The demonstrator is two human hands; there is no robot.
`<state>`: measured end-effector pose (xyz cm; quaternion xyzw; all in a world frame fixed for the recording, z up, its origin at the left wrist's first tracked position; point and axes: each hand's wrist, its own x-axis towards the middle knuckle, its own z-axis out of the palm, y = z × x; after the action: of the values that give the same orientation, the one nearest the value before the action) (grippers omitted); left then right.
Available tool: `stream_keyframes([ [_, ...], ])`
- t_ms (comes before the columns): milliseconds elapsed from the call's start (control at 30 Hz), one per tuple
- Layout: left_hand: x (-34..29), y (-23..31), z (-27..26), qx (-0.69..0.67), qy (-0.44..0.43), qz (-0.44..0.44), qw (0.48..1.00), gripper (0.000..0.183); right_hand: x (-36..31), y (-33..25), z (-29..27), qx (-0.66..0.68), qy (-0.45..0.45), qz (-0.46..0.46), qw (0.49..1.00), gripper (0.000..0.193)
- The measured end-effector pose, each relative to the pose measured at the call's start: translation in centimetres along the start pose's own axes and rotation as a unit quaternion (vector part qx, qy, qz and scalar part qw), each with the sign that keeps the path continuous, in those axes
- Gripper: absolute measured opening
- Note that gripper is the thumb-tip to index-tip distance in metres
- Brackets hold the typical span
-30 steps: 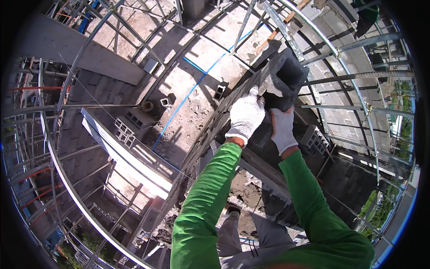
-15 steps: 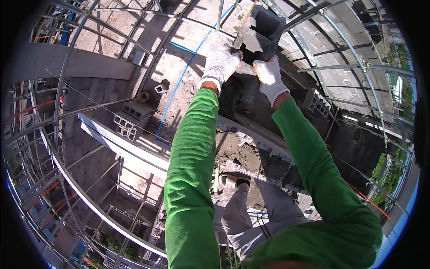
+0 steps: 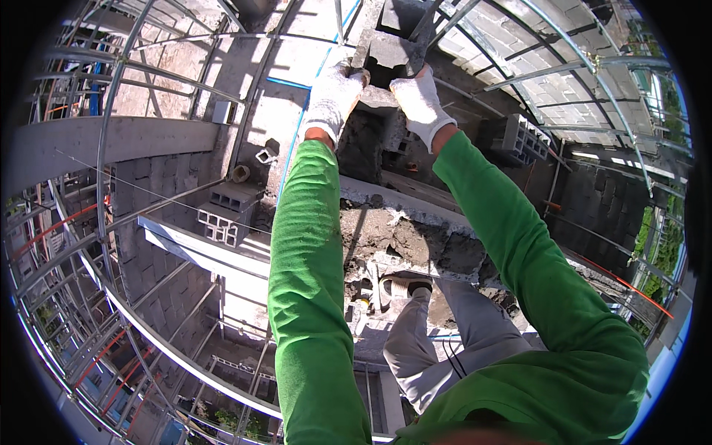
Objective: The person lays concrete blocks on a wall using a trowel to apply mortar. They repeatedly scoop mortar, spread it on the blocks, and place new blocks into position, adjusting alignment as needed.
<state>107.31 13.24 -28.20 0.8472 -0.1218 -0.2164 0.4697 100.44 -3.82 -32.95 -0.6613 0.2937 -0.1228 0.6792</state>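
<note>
A grey hollow concrete block [image 3: 393,50] is held out in front of me at the top middle, its dark hollow cells facing me. My left hand [image 3: 334,96], in a white knit glove, is closed on its near left corner. At the near right corner, my gloved right hand [image 3: 421,104] grips the same block. Both arms, in green sleeves, are stretched far forward. Just below the hands, dark mortar [image 3: 361,144] shows in a narrow space. Whether the block rests on anything is hidden.
Rough mortar covers a wall top [image 3: 393,233] in front of my feet. Hollow blocks stand at the left [image 3: 222,222] and at the right [image 3: 519,137]. A blue line [image 3: 289,80] crosses the pale floor. Metal scaffold pipes [image 3: 111,111] and a thin string [image 3: 148,189] lie to the left.
Both hands and the block sit further left in the picture. The block looks less tilted than before. The grip on it stays closed, and the whole view has shifted slightly.
</note>
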Motion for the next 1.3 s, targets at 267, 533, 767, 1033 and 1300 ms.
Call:
stream_keyframes([
  [267,0.0,-0.2,0.4,0.014,0.036,0.005,0.999,0.052,0.6,0.7,0.0,-0.058,0.029,0.038,0.997,0.057],
  [533,0.4,-0.2,1.2,0.037,0.098,0.009,0.994,0.057,0.6,0.8,-0.1,-0.016,0.023,0.024,0.999,0.050],
  [767,-9.8,6.0,3.4,0.104,0.479,0.084,0.867,0.053,2.4,2.5,-1.0,-0.052,-0.060,0.045,0.996,0.038],
  [1033,-37.9,8.9,10.5,-0.243,0.168,-0.056,0.954,0.037,-8.1,-4.4,-7.6,-0.078,-0.074,0.103,0.989,0.055],
  [1300,-51.8,-2.9,14.2,-0.784,0.312,-0.344,0.413,0.067,-20.0,-5.7,-7.8,-0.417,-0.372,0.069,0.826,0.053],
])
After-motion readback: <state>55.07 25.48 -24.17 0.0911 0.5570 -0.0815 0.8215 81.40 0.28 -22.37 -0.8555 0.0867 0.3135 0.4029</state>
